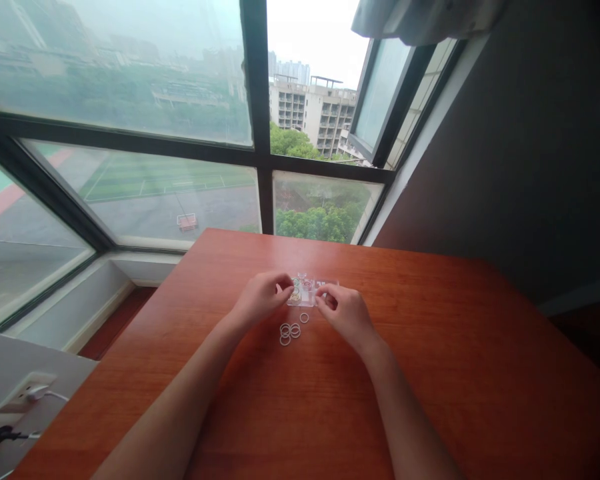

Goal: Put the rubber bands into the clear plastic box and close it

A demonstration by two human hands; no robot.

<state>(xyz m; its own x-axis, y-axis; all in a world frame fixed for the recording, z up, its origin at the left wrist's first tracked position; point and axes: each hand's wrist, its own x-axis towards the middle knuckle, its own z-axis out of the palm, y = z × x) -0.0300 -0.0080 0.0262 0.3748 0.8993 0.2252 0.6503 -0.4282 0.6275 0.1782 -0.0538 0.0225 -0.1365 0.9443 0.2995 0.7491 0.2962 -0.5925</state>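
A small clear plastic box (307,293) lies open on the table, its transparent lid (330,285) spread to the right. Small coloured rings (295,293) sit in its left part. My left hand (265,295) is at the box's left edge, thumb and index finger closed together; anything between them is too small to make out. At the right side, over the lid, my right hand (347,312) is closed in a pinch, and what it holds, if anything, is hidden. In front of the box lie a single pale ring (305,318) and a cluster of pale rings (285,331).
The reddish-brown wooden table (430,373) stands against large dark-framed windows (263,160). A dark wall (480,153) rises on the right. Sockets with plugged-in cables (10,417) are at the lower left, beside the table's edge.
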